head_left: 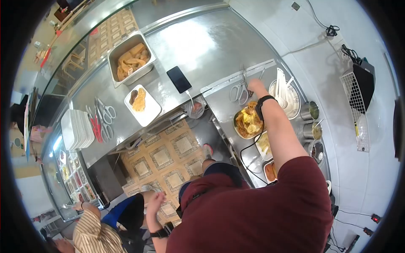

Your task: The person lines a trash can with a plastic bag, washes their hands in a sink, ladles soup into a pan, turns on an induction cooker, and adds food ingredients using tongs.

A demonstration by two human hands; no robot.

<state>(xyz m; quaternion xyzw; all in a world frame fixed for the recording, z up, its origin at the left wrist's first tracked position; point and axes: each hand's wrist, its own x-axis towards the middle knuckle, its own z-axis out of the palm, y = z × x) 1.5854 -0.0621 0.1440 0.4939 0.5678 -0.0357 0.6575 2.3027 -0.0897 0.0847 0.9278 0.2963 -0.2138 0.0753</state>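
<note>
My right hand (255,87) reaches to the far part of the steel side counter, its fingers closed around something thin and metallic that I cannot make out. Just left of it lie scissors (239,93) with grey handles. Below that hand, a tray of yellow and brown food (248,122) stands partly behind my forearm. To its right, a round dish (292,105) holds several white spoons (280,90). My left hand (156,201) hangs low over the tiled floor, fingers loosely bent and apart, with nothing visible in it.
On the long counter are a deep steel pan of food (147,69), a white plate with food (152,110), a phone (179,79), stacked white trays (75,130), and tongs with scissors (101,120). Steel cups (310,110) line the right wall. A person in stripes (90,232) works at lower left.
</note>
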